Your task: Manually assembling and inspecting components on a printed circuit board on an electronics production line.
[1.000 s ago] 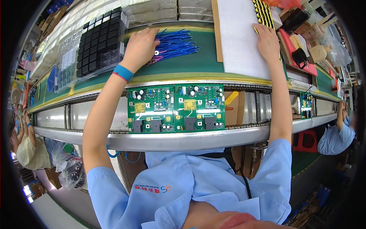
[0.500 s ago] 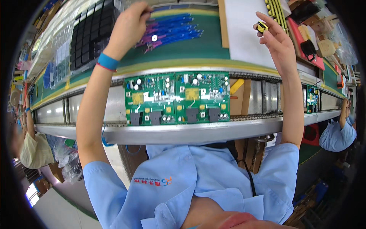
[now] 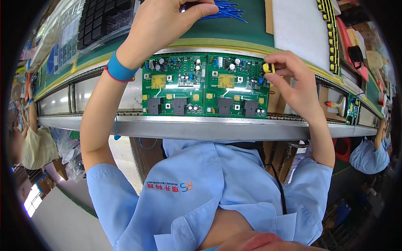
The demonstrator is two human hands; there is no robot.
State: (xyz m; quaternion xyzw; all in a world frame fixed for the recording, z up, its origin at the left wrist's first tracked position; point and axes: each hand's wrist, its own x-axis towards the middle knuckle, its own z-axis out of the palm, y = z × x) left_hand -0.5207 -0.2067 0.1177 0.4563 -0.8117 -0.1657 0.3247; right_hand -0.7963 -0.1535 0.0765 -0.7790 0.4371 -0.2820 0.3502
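My right hand (image 3: 296, 81) pinches a small yellow-and-black component (image 3: 268, 67) between thumb and fingertips. It holds the part at the upper right corner of the right green circuit board (image 3: 217, 98); whether the part touches the board I cannot tell. A matching circuit board (image 3: 173, 94) lies against it on the left. Both carry grey blocks, capacitors and yellow patches. At the far side, my left hand (image 3: 165, 27) is closed, thumb against fingers, over the blue wires (image 3: 226, 11). What is between those fingertips is hidden.
The boards rest on a metal-railed conveyor (image 3: 201, 127). Beyond it are a black gridded tray (image 3: 102, 25), a green mat (image 3: 247, 33), a white foam sheet (image 3: 299, 31) and a row of yellow-and-black components (image 3: 331, 35). Other people (image 3: 370, 152) sit at both sides.
My right hand has brought the yellow-and-black component from over the white sheet down to the right board's corner. My left hand has moved right along the blue wires. The view has shifted.
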